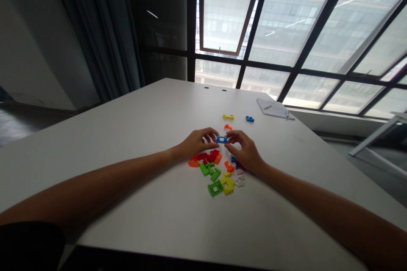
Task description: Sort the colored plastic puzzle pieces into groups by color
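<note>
Between my two hands is a small blue plastic piece (221, 139) with a square opening, held just above the table. My left hand (201, 142) pinches its left end, and my right hand (244, 148) grips the right end. Below them lies a loose pile: red pieces (210, 156), green pieces (215, 188), a yellow piece (227, 185), orange pieces (228, 166) and clear pieces (240, 179). A dark blue piece (233, 159) is partly hidden by my right hand. Beyond my hands sits a small orange piece (228, 127).
Farther back on the white table (143, 203) lie a yellow assembled piece (228, 117) and a blue assembled piece (249, 119). Paper (273, 109) with a pen (288, 114) rests near the right edge. Windows and a dark curtain (101, 29) stand behind the table.
</note>
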The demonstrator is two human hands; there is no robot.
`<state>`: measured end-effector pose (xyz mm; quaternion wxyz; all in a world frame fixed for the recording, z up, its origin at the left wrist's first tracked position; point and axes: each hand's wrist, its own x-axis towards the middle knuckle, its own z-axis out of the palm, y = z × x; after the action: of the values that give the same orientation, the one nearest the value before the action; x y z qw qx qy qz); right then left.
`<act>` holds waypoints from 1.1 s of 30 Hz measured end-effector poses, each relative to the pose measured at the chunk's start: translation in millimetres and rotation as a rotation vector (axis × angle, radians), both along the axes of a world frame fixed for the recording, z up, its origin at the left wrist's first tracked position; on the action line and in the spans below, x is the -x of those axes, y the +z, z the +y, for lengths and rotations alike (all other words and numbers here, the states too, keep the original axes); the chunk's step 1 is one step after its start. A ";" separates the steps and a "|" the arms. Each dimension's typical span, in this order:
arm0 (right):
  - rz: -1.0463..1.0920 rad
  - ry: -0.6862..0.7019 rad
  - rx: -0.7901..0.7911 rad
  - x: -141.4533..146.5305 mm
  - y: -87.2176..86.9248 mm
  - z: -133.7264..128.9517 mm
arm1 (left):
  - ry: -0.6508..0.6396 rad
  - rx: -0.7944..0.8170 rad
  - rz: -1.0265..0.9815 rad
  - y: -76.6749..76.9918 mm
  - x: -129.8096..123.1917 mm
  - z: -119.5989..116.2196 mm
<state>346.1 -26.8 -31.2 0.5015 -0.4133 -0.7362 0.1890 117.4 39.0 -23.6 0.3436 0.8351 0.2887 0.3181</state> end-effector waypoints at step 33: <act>-0.898 -0.764 0.431 -159.4 -22.7 121.9 | 0.000 -0.029 0.090 -4.5 -1.8 4.1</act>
<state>505.6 95.1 -53.9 0.0808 -0.7781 -0.6208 -0.0512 119.2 43.1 -28.1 0.3181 0.8536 0.2990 0.2844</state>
